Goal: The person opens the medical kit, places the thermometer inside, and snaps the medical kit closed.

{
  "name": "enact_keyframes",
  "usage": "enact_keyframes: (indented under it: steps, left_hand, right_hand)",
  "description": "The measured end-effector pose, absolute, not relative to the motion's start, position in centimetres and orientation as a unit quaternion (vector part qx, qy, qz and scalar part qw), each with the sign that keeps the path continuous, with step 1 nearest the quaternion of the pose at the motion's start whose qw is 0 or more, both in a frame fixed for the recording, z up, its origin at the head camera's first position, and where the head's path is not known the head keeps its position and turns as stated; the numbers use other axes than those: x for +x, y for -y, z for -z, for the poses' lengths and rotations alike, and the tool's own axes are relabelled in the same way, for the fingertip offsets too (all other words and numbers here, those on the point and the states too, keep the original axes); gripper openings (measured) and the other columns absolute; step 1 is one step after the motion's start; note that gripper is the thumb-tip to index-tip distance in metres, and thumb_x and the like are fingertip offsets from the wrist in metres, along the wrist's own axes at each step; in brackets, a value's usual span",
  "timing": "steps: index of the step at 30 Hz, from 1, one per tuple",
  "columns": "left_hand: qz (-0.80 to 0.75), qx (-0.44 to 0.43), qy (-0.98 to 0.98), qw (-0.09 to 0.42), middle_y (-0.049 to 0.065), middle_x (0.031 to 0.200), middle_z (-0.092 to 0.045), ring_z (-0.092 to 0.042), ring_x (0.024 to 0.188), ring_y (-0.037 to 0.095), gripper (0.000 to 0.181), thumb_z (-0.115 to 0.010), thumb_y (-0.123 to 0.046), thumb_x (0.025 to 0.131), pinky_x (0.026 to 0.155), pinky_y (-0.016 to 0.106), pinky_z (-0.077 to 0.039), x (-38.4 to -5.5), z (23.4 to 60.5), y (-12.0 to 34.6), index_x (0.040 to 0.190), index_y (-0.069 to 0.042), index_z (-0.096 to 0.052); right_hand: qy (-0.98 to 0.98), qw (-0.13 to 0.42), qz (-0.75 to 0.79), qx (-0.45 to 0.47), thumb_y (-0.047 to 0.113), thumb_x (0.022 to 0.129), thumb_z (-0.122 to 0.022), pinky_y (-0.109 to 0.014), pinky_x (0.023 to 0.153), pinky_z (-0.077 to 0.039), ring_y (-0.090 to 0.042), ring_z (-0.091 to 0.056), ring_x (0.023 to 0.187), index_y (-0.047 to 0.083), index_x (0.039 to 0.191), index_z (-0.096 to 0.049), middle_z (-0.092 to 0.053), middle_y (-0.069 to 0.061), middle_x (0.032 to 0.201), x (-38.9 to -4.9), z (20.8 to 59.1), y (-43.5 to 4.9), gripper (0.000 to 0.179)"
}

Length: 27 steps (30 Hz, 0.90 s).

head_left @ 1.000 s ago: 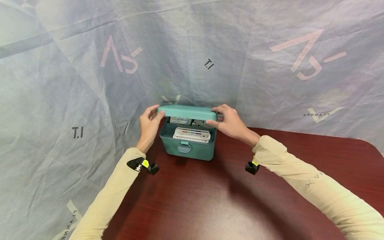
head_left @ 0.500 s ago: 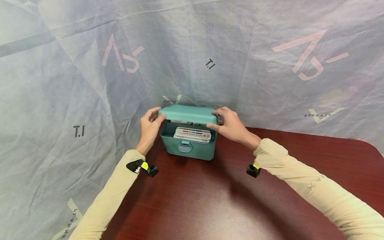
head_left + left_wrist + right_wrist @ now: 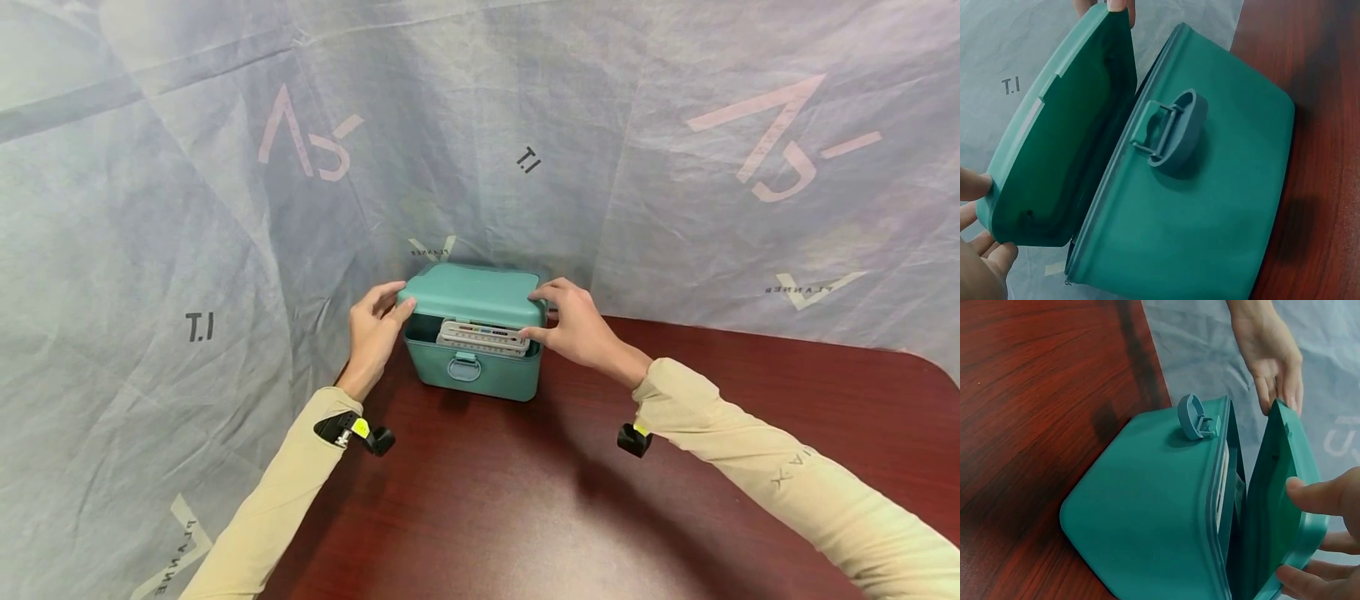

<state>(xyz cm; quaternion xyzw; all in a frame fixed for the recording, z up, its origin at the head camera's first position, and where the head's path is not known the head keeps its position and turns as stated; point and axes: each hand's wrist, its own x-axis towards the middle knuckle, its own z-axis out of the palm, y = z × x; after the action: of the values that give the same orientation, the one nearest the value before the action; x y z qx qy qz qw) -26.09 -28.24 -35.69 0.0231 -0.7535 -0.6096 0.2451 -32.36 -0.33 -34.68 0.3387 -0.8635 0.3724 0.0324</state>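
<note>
A teal storage box stands on the table with its hinged lid partly lowered. My left hand grips the lid's left end, its thumb at the front edge. At the opposite end, my right hand pinches the lid between thumb and fingers. White thermometer-like strips with a coloured scale show in the gap under the lid; the lid hides what lies behind them. On the front wall hangs a loop-shaped latch, unfastened, also seen as a grey-blue latch in the left wrist view.
The dark red wooden table extends toward me and to the right. Grey printed cloth hangs close behind the box and along the left side. Black camera mounts hang from both sleeves.
Both hands have tipped the lid forward and down, narrowing the gap. The white boxes seen earlier at the back are now hidden beneath it. The box body stays put.
</note>
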Motion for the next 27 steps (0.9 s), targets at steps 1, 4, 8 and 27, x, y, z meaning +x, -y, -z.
enact_keyframes:
  steps: [1, 4, 8, 27]
  left_hand:
    - [0.609, 0.021, 0.754, 0.246, 0.024, 0.122, -0.057, -0.053, 0.117, 0.03, 0.034, -0.065, -0.004, 0.089, 0.094, 0.031, -0.045, -26.08, 35.74, 28.23, 0.122, 0.005, -0.059]
    - [0.604, 0.018, 0.757, 0.249, 0.024, 0.123, -0.057, -0.053, 0.117, 0.031, 0.036, -0.064, -0.004, 0.089, 0.093, 0.031, -0.045, -26.03, 35.82, 28.21, 0.122, 0.007, -0.058]
    - [0.603, 0.016, 0.758, 0.248, 0.025, 0.124, -0.056, -0.052, 0.119, 0.032, 0.036, -0.064, -0.003, 0.089, 0.094, 0.033, -0.045, -25.98, 35.95, 28.27, 0.122, 0.009, -0.058]
    - [0.609, 0.008, 0.756, 0.24, 0.025, 0.128, -0.053, -0.05, 0.119, 0.034, 0.035, -0.064, -0.001, 0.088, 0.102, 0.043, -0.038, -25.68, 36.73, 28.5, 0.121, 0.01, -0.058]
  right_hand:
    - [0.863, 0.033, -0.375, 0.337, 0.017, 0.079, -0.078, -0.037, 0.082, -0.053, -0.03, -0.059, 0.1, -0.005, 0.121, -0.059, -0.049, -0.019, 0.121, -32.32, 34.72, 0.34, 0.052]
    - [0.86, 0.035, -0.382, 0.336, 0.015, 0.079, -0.078, -0.039, 0.082, -0.053, -0.031, -0.059, 0.099, -0.006, 0.121, -0.059, -0.049, -0.019, 0.121, -32.26, 34.84, 0.35, 0.051]
    - [0.859, 0.035, -0.382, 0.339, 0.015, 0.079, -0.078, -0.041, 0.083, -0.052, -0.031, -0.059, 0.099, -0.006, 0.121, -0.059, -0.049, -0.02, 0.121, -32.21, 34.98, 0.33, 0.051]
    - [0.863, 0.034, -0.369, 0.344, 0.016, 0.079, -0.078, -0.038, 0.083, -0.052, -0.03, -0.059, 0.099, -0.006, 0.121, -0.059, -0.048, -0.019, 0.122, -31.89, 35.57, 0.45, 0.051]
